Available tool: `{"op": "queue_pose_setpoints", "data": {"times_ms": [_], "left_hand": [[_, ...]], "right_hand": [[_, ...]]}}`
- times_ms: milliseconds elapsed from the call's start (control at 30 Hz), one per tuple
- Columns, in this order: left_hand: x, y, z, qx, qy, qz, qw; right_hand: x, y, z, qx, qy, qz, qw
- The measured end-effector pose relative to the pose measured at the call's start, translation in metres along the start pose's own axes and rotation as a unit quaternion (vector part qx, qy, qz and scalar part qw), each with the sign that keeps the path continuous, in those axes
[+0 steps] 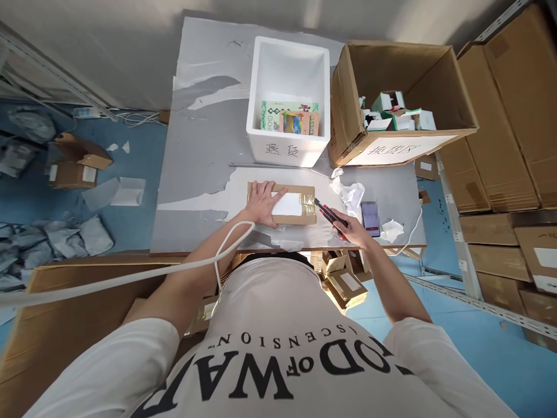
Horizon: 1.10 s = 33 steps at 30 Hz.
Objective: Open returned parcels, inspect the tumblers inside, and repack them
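Observation:
A flat cardboard box (282, 219) with a white label (288, 204) and clear tape at its right end lies on the table near the front edge. My left hand (262, 203) rests on the box's left part, fingers spread over it. In my right hand (353, 231) is a red and black utility knife (331, 218), held with the fingers wrapped round its handle. Its tip points left and is at the taped right end of the box; whether the blade touches the tape I cannot tell.
Behind the box stand a white foam box (285, 148) with printed packages inside and a large carton (402, 145) holding small boxes. Crumpled paper (351, 196) and a phone (371, 219) lie to the right. A white cable (130, 281) crosses over my left arm.

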<state>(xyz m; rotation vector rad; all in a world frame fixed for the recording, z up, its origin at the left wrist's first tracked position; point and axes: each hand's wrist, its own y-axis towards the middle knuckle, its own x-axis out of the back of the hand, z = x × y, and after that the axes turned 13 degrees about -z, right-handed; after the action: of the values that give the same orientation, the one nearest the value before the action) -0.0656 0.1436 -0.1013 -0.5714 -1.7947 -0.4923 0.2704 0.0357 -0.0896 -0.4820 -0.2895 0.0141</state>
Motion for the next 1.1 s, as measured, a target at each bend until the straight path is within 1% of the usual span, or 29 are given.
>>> {"op": "queue_pose_setpoints", "data": {"times_ms": [100,300,467,533,600,633,700,767,800,867,933,1000,1067,1100], "left_hand": [[0.001,0.0,0.0,0.002,-0.002,-0.001,1.0],[0.0,0.0,0.0,-0.002,0.003,-0.004,1.0],[0.0,0.001,0.001,-0.004,0.001,-0.004,1.0],[0.0,0.002,0.002,-0.007,0.003,-0.003,1.0],[0.001,0.002,0.003,-0.013,0.004,0.001,1.0],[0.001,0.002,0.004,-0.015,0.004,0.004,1.0],[0.002,0.002,0.004,-0.02,0.004,0.015,1.0],[0.004,0.001,0.004,-0.024,0.001,0.027,0.999],[0.005,0.0,0.004,-0.026,-0.007,0.029,0.999],[0.008,-0.001,0.006,-0.023,-0.037,0.021,0.999],[0.01,-0.003,0.014,0.003,-0.08,-0.021,0.997],[0.007,-0.006,0.031,0.06,-0.128,-0.101,0.985],[-0.003,-0.01,0.055,0.149,-0.186,-0.181,0.954],[-0.009,-0.013,0.067,0.198,-0.222,-0.201,0.933]], "right_hand": [[-0.002,-0.009,-0.006,-0.001,0.005,-0.001,1.0],[-0.004,-0.029,-0.014,-0.019,0.014,-0.024,0.999],[-0.01,-0.053,-0.021,-0.033,0.025,-0.003,0.999],[-0.011,-0.062,-0.026,-0.041,0.024,-0.008,0.999],[-0.008,-0.069,-0.032,-0.048,0.015,-0.03,0.998],[-0.006,-0.072,-0.034,-0.048,0.013,-0.051,0.997],[-0.002,-0.074,-0.038,-0.038,0.026,-0.115,0.992],[-0.004,-0.071,-0.039,-0.022,0.064,-0.187,0.98],[-0.009,-0.068,-0.038,-0.017,0.09,-0.217,0.972],[-0.029,-0.059,-0.036,-0.018,0.148,-0.26,0.954],[-0.057,-0.049,-0.034,-0.032,0.21,-0.274,0.938],[-0.085,-0.04,-0.032,-0.05,0.262,-0.261,0.928],[-0.106,-0.033,-0.032,-0.062,0.3,-0.244,0.92],[-0.113,-0.03,-0.032,-0.067,0.316,-0.238,0.916]]}}
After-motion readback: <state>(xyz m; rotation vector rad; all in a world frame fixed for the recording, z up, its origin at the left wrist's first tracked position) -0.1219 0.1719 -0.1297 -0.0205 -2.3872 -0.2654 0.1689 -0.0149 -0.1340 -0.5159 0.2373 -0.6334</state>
